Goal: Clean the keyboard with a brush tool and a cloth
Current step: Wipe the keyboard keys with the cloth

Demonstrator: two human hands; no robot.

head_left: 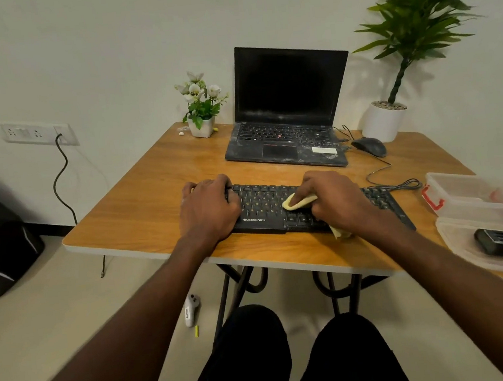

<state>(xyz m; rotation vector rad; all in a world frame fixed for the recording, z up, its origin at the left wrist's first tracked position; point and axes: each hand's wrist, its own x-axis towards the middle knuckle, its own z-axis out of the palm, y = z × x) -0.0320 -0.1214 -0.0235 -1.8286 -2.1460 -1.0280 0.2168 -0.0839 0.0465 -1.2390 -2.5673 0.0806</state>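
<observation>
A black keyboard lies on the wooden table near its front edge. My left hand grips the keyboard's left end, fingers curled over it. My right hand holds a pale yellow cloth and presses it onto the keys right of the middle. A tail of the cloth sticks out under my right wrist at the keyboard's front edge. No brush is visible on the table.
A dusty open laptop stands behind the keyboard, with a small flower pot to its left and a wired mouse and large potted plant to its right. Clear plastic boxes sit at the right edge. A white tool lies on the floor.
</observation>
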